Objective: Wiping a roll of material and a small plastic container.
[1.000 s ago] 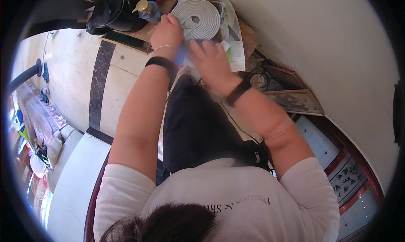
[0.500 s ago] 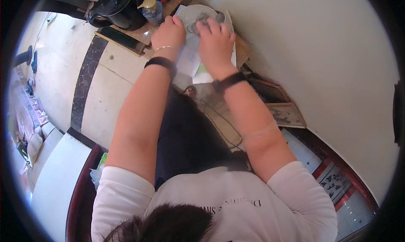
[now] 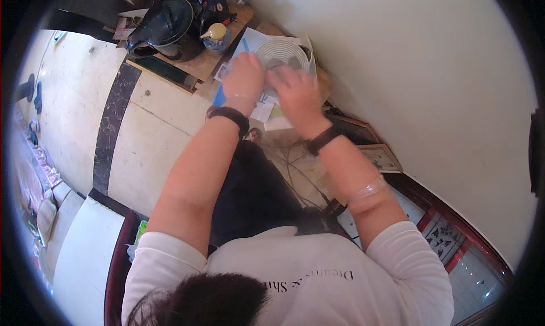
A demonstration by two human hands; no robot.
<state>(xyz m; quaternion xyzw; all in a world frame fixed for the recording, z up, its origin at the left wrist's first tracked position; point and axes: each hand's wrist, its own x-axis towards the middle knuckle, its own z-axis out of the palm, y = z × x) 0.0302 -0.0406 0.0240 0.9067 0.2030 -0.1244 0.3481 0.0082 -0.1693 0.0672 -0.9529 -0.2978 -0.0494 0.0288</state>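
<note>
Both my hands are at a round, pale coil (image 3: 282, 46) wound in rings, with greyish matter in its middle. My left hand (image 3: 245, 82) is at the coil's near left edge, fingers curled in; what they hold, if anything, is hidden. My right hand (image 3: 298, 93) reaches over the coil's near right part, its fingers smeared by motion. Beneath the coil lie papers (image 3: 276, 121), white with blue and green patches, partly covered by my hands.
Left of the coil stands a pump bottle (image 3: 216, 37) with a yellow top, beside a black lidded pot (image 3: 170, 22) on a wooden board (image 3: 201, 67). A pale wall (image 3: 397, 59) rises at the right. Framed pictures (image 3: 380, 157) lean against it. Cables (image 3: 292, 164) trail on the floor below.
The coil, papers, bottle and pot sit lower and further right in view. Both hands have shifted the same way and remain at the coil. More of the coil's rings show.
</note>
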